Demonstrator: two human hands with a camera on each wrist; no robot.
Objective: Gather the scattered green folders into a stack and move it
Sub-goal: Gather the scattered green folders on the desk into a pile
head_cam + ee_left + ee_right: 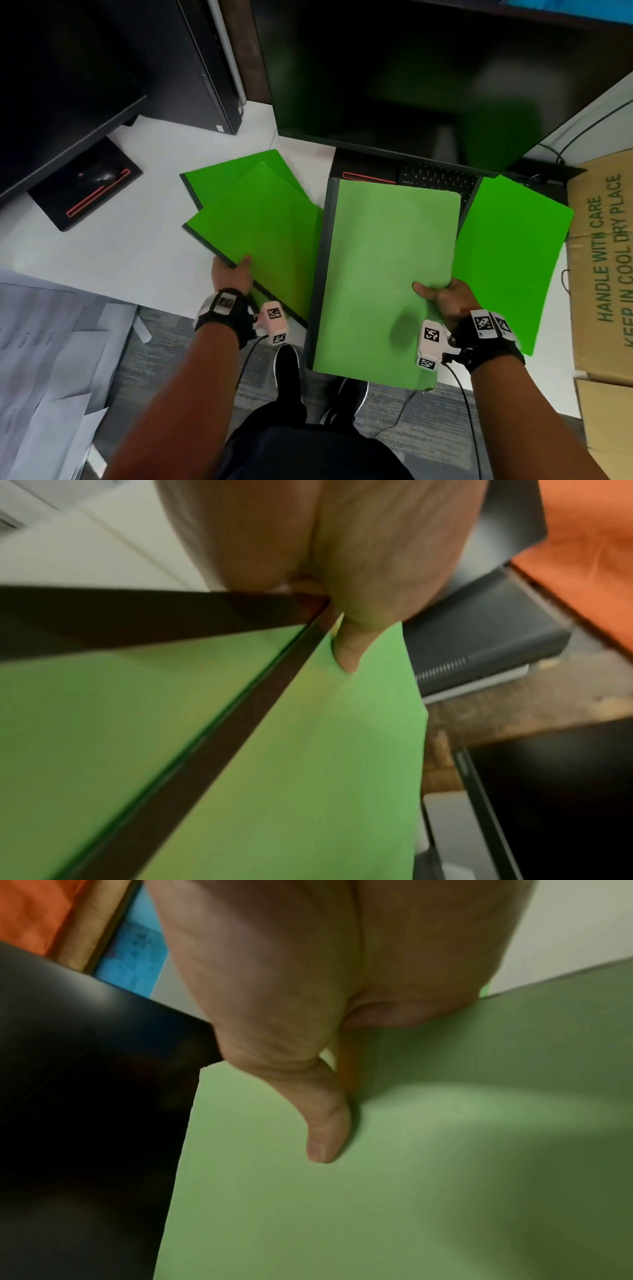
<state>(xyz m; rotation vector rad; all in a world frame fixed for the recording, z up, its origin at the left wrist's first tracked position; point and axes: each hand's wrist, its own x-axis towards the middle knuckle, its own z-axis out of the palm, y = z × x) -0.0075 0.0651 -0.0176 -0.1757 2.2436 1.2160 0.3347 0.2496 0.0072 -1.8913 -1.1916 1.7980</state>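
Several green folders with dark spines lie spread over a white desk [137, 240]. My left hand [231, 274] pinches the near corner of the upper left folder [263, 233], thumb on top [349, 653]; a second folder [226, 174] lies beneath it. My right hand [442, 298] grips the right edge of the paler middle folder [387, 274], thumb on its cover [325, 1139], holding it lifted over the desk's front edge. A further bright green folder [513, 253] lies to the right, partly under the middle one.
A large dark monitor [428, 75] stands behind the folders with a keyboard [442, 180] under it. A second monitor [61, 102] on its stand and a black computer tower [209, 68] are at left. A cardboard box [603, 267] borders the right. Loose papers [51, 342] lie lower left.
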